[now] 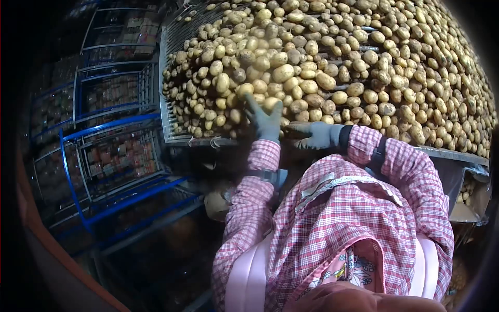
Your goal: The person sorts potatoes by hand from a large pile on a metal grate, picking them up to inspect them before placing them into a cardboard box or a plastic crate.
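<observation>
Many yellow-brown potatoes are spread over a slatted sorting bed in front of me. My left hand, in a grey glove, reaches over the near edge onto the potatoes. Its thumb and fingers are apart, the fingertips near a pale potato, and nothing is held. Close beside it, my right hand, also gloved in grey, points left along the bed's near edge. Its fingers are closed around a dark brown potato, partly hidden by the glove and shadow.
Blue metal railings and grey frames with filled crates stand on the left, lower than the bed. A carton with potatoes in it is at the right, below the bed's metal edge.
</observation>
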The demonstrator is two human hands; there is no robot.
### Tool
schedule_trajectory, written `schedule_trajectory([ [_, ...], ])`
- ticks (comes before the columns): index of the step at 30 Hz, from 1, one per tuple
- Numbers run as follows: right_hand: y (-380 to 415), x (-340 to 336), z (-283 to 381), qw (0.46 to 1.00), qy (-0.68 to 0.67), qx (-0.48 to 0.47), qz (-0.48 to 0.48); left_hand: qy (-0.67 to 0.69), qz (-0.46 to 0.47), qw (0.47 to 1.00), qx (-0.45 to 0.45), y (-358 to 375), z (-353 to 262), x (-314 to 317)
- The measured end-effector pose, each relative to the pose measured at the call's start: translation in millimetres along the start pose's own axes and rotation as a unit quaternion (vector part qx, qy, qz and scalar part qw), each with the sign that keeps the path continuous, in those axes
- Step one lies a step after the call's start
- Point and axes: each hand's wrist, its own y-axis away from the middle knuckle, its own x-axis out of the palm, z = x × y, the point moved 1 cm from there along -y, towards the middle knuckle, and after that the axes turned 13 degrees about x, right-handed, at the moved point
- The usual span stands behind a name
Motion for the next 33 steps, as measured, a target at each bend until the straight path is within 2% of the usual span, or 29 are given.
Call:
schedule_trajectory([
  [1,-8,-5,8,0.996,-0.031,0.056,0.057,-0.011,-0.005,0.998,0.06,-3,4,6],
  [2,-11,-8,9,0.999,-0.013,0.031,0.037,-0.02,-0.007,0.992,0.123,-9,1,10],
  [3,-13,-10,10,1.0,0.005,0.007,0.017,0.042,-0.029,0.993,0.102,-18,-3,16],
  [4,-14,-15,7,0.998,-0.022,0.05,0.041,0.021,-0.012,0.998,0.066,-28,-3,19],
  [6,-12,-33,28,0.984,-0.082,0.129,0.096,0.039,-0.009,0.995,0.092,-51,-13,20],
  [7,-12,-40,36,0.987,-0.006,0.144,0.066,0.146,0.021,0.984,0.098,-70,-23,26],
  [8,-15,-42,35,0.986,-0.035,0.149,0.065,0.25,0.05,0.962,0.101,-91,-33,32],
  [9,-16,-43,32,0.984,-0.065,0.154,0.066,0.336,0.057,0.938,0.065,-106,-50,41],
  [10,-17,-51,31,0.985,-0.092,0.134,0.052,0.273,0.039,0.956,0.104,-124,-49,60],
  [11,-19,-63,33,0.988,-0.115,0.101,0.027,0.363,0.016,0.917,0.166,-143,-55,92],
  [12,-20,-72,30,0.988,-0.13,0.084,0.003,0.339,0.034,0.921,0.187,-146,-76,98],
  [13,-22,-79,24,0.986,-0.143,0.081,-0.02,0.326,0.075,0.928,0.161,-151,-95,105],
  [14,-25,-79,-3,0.984,-0.142,0.098,-0.054,0.314,0.118,0.932,0.138,-158,-113,116],
  [16,-33,-79,-58,0.974,-0.141,0.131,-0.12,0.328,0.142,0.923,0.143,-168,-146,144],
  [17,-22,-92,-46,0.963,-0.167,0.187,-0.099,0.323,0.13,0.921,0.175,-170,-156,164],
  [20,0,-120,-14,0.954,-0.174,0.205,-0.131,0.262,0.281,0.908,0.168,-146,-245,103],
  [21,7,-129,-8,0.954,-0.172,0.184,-0.162,0.511,0.317,0.781,0.169,-156,-241,151],
  [22,17,-139,-4,0.954,-0.168,0.161,-0.19,0.568,0.304,0.741,0.189,-162,-231,195],
  [23,26,-159,-10,0.951,-0.186,0.106,-0.223,0.621,0.285,0.701,0.205,-170,-227,206],
  [24,37,-175,-16,0.945,-0.203,0.049,-0.252,0.602,0.269,0.713,0.238,-179,-218,200],
  [25,55,-186,-11,0.929,-0.207,0.094,-0.292,0.582,0.252,0.725,0.27,-189,-210,193],
  [26,74,-201,-3,0.912,-0.205,0.135,-0.329,0.558,0.251,0.746,0.261,-197,-202,165],
  [27,93,-214,3,0.907,-0.202,0.176,-0.326,0.534,0.252,0.767,0.252,-205,-194,137],
  [28,112,-221,3,0.899,-0.203,0.216,-0.323,0.564,0.267,0.761,0.178,-202,-180,113],
  [30,145,-232,-8,0.834,-0.336,0.205,-0.386,0.611,0.268,0.745,0.023,-198,-156,75],
  [32,172,-252,-18,0.773,-0.31,0.279,-0.478,0.561,0.262,0.785,-0.01,-197,-122,78],
  [33,175,-258,-12,0.763,-0.289,0.263,-0.515,0.564,0.262,0.783,-0.01,-189,-111,81],
])
